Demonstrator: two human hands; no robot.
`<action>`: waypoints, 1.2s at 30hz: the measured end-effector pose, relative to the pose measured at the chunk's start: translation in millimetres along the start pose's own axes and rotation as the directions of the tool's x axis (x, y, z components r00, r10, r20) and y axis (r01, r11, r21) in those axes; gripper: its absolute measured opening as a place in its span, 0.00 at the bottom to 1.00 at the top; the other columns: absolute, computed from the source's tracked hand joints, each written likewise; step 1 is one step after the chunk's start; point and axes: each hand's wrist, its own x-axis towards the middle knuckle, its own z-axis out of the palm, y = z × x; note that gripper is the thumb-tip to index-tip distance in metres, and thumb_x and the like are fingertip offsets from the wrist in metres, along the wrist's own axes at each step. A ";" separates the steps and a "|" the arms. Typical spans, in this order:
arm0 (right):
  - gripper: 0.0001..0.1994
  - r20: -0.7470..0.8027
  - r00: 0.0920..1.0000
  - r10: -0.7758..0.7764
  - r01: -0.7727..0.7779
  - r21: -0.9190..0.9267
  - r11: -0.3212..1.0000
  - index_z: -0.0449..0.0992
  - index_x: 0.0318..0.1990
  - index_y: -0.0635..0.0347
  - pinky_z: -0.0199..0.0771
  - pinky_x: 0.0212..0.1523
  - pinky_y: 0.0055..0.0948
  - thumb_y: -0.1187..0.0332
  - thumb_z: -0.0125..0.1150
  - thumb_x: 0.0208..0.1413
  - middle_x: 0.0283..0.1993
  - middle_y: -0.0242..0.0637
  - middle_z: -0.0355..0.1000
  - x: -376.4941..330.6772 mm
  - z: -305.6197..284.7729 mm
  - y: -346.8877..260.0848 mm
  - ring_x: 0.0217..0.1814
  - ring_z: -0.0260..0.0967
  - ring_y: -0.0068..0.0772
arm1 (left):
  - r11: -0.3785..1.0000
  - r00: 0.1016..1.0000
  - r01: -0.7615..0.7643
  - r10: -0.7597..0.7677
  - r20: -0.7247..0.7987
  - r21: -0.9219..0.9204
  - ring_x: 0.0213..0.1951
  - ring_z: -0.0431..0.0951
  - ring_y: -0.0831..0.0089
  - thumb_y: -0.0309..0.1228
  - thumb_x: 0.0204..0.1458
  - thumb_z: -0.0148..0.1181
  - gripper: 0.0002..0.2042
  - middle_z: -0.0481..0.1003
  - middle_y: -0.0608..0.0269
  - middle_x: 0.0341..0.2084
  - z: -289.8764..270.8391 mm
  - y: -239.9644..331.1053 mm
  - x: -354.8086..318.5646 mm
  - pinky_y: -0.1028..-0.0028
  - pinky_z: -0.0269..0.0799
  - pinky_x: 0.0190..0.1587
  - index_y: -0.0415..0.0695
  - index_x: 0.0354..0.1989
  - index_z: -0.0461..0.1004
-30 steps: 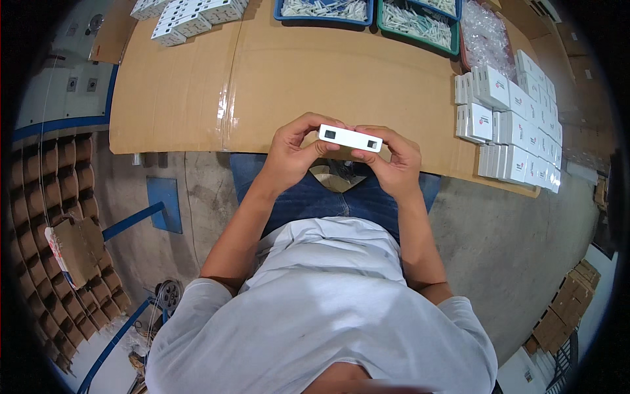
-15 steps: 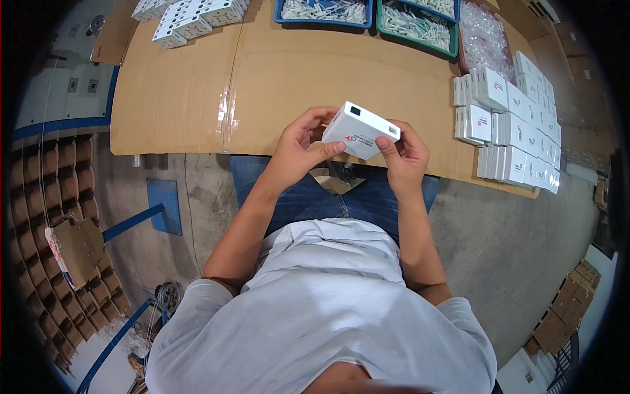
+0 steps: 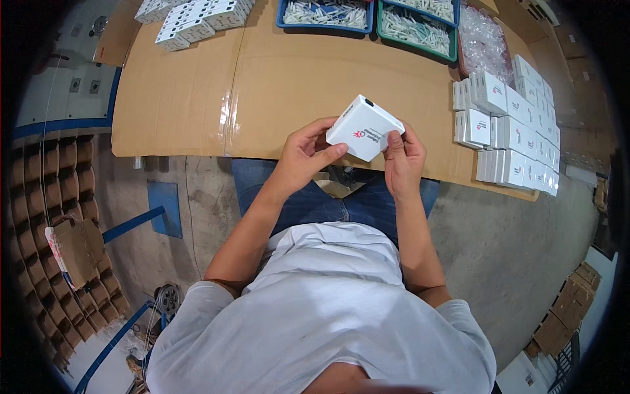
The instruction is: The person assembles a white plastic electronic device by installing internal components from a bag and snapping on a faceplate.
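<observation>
Between both hands, over the near edge of the table, I hold a small white box point(image 3: 363, 125) with a red and black print on its broad face. My left hand point(image 3: 307, 152) grips its left corner, thumb on the front and fingers behind. My right hand point(image 3: 403, 161) pinches the right corner, its thumb pressed on the printed face. The box is tilted, its broad face turned up toward me, and a dark spot shows on its top edge. The fingers behind the box are partly hidden.
Stacked white boxes point(image 3: 518, 128) stand at the table's right, with more white boxes point(image 3: 197, 23) far left. At the back are a blue tray point(image 3: 315, 27) and a green tray point(image 3: 420, 47) of small white pieces, beside a reddish bin of clear plastic point(image 3: 485, 39). Cardboard point(image 3: 177, 98) covers the table.
The box has been tipped so its broad printed face shows more and its narrow top side less. Both hands still hold it in nearly the same place.
</observation>
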 end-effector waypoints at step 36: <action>0.10 0.036 0.998 -0.044 0.057 -0.729 0.682 0.77 0.49 0.67 0.73 0.48 0.31 0.71 0.64 0.63 0.43 0.39 0.74 12.8 5.4 20.1 0.44 0.73 0.33 | 0.284 0.796 0.062 0.565 -0.219 0.957 0.52 0.74 0.55 0.28 0.53 0.63 0.12 0.78 0.60 0.46 -194.6 -21.4 37.7 0.58 0.68 0.57 0.45 0.46 0.80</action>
